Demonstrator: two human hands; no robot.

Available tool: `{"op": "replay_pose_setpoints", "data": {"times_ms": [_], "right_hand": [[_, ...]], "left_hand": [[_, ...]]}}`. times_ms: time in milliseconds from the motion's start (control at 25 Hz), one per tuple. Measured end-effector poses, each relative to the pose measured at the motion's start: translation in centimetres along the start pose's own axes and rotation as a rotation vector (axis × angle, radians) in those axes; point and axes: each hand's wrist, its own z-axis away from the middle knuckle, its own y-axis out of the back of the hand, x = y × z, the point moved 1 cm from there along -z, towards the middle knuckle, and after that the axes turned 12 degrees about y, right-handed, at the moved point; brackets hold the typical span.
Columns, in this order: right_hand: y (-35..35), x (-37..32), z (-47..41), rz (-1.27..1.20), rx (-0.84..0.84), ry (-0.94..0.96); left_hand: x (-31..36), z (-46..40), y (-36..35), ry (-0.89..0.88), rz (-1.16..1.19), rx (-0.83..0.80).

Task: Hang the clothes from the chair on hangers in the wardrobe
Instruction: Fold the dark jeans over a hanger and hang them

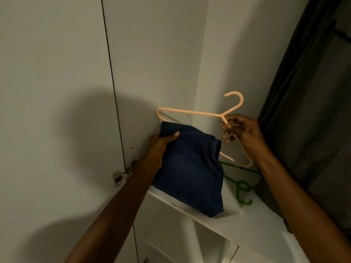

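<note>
Inside the open wardrobe (155,54), your left hand (161,143) grips the top edge of the folded denim garment (190,171), whose lower end rests on the wardrobe shelf (256,221). Your right hand (245,133) pinches the peach hanger (190,112) just below its hook, above the shelf, the garment draped over its lower bar. A green hanger (241,185) lies on the shelf behind the denim. The step in hand appears to be threading; next, even the fold and lift the hook toward a rail, unseen here.
</note>
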Motion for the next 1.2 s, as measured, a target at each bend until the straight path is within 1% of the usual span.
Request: {"op": "replay_pose_setpoints", "data": {"times_ms": [80, 160, 240, 320, 440, 520, 560, 600, 720, 760, 800, 840, 920, 1040, 1120, 1160, 1200], "right_hand": [[-1.1, -0.6, 0.6, 0.054, -0.096, 0.098], [-1.8, -0.1, 0.6, 0.118, -0.167, 0.152], [-1.8, 1.1, 0.9, 0.103, -0.163, 0.125], [-1.8, 2.6, 1.9, 0.030, -0.143, 0.077], [-2.7, 4.3, 4.3, -0.040, -0.153, 0.027], [-3.3, 5.2, 5.8, -0.093, -0.144, -0.018], [-3.4, 5.8, 6.5, -0.114, -0.139, -0.045], [-3.5, 6.2, 7.1, -0.128, -0.132, -0.070], [-3.3, 7.4, 8.5, -0.147, -0.103, -0.135], [-3.5, 7.6, 8.6, -0.146, -0.102, -0.143], [-3.7, 7.6, 8.6, -0.149, -0.106, -0.144], [-4.1, 7.5, 8.6, -0.158, -0.112, -0.142], [-4.4, 7.2, 8.6, -0.179, -0.117, -0.135], [-4.7, 6.9, 9.3, -0.224, -0.104, -0.135], [-4.9, 6.8, 10.0, -0.241, -0.094, -0.139], [-5.1, 6.8, 10.4, -0.237, -0.091, -0.133], [-5.2, 6.9, 10.8, -0.234, -0.090, -0.127]], "left_hand": [[-0.6, -1.6, -0.4, 0.058, -0.007, 0.107], [-1.2, -2.8, -0.8, 0.088, -0.014, 0.140], [-1.7, -3.7, -1.1, 0.122, -0.022, 0.141], [-2.1, -4.0, -1.3, 0.077, -0.015, 0.144], [-2.8, -4.3, -1.5, 0.078, 0.020, 0.268], [-3.2, -4.1, -1.5, 0.016, -0.039, 0.342], [-3.6, -4.2, -1.4, 0.013, -0.081, 0.320], [-3.8, -4.3, -1.1, 0.039, -0.121, 0.246], [-4.0, -3.4, 0.6, 0.223, -0.215, -0.165], [-4.3, -3.1, 1.5, 0.280, -0.209, -0.217], [-4.5, -2.6, 2.4, 0.320, -0.192, -0.205], [-4.8, -2.2, 3.1, 0.331, -0.182, -0.154], [-5.2, -1.8, 3.7, 0.261, -0.255, -0.047], [-6.1, -1.6, 4.0, -0.041, -0.620, 0.166], [-6.4, -0.7, 3.7, -0.179, -0.674, 0.319], [-6.6, -0.1, 3.8, -0.230, -0.689, 0.326], [-6.9, 0.5, 4.0, -0.227, -0.685, 0.263]]}}
